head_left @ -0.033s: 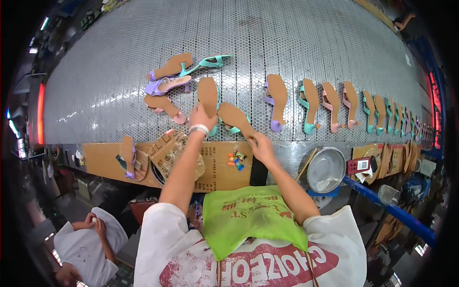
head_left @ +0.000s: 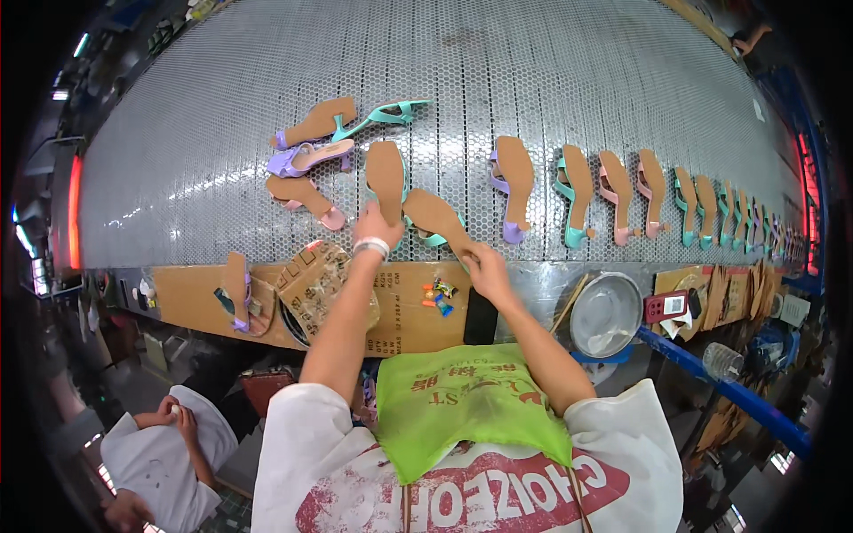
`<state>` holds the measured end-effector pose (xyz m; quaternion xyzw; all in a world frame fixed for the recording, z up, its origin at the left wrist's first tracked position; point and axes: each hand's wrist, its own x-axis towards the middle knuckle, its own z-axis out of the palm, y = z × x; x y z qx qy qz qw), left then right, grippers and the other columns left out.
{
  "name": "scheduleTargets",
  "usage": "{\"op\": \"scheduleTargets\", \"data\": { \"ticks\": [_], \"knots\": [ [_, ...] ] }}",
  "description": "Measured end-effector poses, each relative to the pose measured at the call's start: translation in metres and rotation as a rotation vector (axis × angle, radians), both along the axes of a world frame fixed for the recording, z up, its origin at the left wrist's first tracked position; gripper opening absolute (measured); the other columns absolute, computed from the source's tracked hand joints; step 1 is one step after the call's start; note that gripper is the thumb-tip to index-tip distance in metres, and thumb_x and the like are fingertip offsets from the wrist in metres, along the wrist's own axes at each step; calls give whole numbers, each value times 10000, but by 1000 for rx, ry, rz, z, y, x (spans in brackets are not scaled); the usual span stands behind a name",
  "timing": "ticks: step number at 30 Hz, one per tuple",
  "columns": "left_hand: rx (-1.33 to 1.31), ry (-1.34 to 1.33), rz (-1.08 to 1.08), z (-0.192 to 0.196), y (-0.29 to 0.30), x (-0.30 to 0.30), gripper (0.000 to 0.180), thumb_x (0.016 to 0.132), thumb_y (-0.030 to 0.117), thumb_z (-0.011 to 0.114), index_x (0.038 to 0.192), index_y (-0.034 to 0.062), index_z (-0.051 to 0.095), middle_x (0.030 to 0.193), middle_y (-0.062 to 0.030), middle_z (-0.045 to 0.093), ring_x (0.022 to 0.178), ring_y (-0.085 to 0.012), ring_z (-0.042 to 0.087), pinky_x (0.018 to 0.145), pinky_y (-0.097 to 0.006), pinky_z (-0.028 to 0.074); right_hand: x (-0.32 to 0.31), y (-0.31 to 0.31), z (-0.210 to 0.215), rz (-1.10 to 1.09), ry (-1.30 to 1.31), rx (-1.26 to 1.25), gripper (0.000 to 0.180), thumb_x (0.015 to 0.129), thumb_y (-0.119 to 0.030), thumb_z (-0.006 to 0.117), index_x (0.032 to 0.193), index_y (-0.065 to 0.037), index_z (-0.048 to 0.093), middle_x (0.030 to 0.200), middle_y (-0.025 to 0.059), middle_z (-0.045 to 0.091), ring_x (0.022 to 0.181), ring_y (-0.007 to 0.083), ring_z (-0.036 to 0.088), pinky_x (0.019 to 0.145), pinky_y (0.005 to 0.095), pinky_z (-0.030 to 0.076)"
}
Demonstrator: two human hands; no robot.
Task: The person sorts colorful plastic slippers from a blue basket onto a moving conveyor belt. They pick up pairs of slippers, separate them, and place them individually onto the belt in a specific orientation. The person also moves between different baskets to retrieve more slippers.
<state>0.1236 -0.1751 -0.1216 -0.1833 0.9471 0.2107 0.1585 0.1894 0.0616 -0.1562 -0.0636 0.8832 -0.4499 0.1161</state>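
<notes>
Two teal high-heeled sandals lie close together in front of me, brown soles facing up, on the metal mesh conveyor (head_left: 444, 80). My left hand (head_left: 378, 227), with a white band at the wrist, is closed round the heel end of the left sandal (head_left: 386, 173), its toe pointing away from me. The heel end of the slanted right sandal (head_left: 434, 213) is gripped by the fingers of my right hand (head_left: 484, 268). Left of them lie a pink sandal (head_left: 302, 195), a lilac sandal (head_left: 311, 158), another lilac one (head_left: 322, 123) with its sole up, and a teal one (head_left: 391, 114) on its side.
A row of sandals runs rightward along the conveyor, starting with a lilac one (head_left: 513, 186). On the near ledge are cardboard (head_left: 418, 329), wrapped sweets (head_left: 442, 298), a grey basin (head_left: 606, 315) and a lilac sandal (head_left: 238, 289). A co-worker (head_left: 169, 453) is at lower left.
My left hand has shifted slightly toward me, nearer the heel of its sandal. The right hand and its sandal look almost unmoved.
</notes>
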Motion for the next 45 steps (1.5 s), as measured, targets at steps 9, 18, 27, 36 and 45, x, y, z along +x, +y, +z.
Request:
{"op": "scheduleTargets", "data": {
  "ticks": [9,18,27,36,45],
  "knots": [
    [38,25,37,-26,0,36,156,793,121,540,924,36,535,874,-213,613,803,-397,594,714,-483,472,-2,-20,20,-305,-7,-349,108,783,-9,586,884,5,622,783,93,577,699,175,568,627,276,444],
    [117,92,40,-27,13,31,89,802,113,530,835,34,553,849,-189,611,747,-377,603,673,-478,480,-50,-67,0,-241,278,-244,113,777,11,590,888,-2,606,808,126,576,707,244,588,636,313,452],
    [48,119,27,-50,11,29,133,813,147,526,873,43,583,841,-193,627,733,-370,613,649,-458,491,-63,-79,-7,-361,75,-210,113,746,-49,652,839,4,616,779,115,646,707,202,634,654,292,482],
    [104,-38,52,-13,-8,20,361,735,299,624,970,32,568,854,-203,625,762,-390,616,686,-481,493,-57,-57,8,-484,-128,-601,147,848,-106,579,951,-3,602,724,34,603,549,69,530,467,208,411],
    [-187,-97,12,9,-114,-31,434,717,282,639,1071,57,528,1037,-179,600,971,-362,575,789,-459,486,-127,-104,42,-75,288,-154,322,768,-97,629,1069,-20,545,934,123,607,855,234,591,751,318,462]
  ]
}}
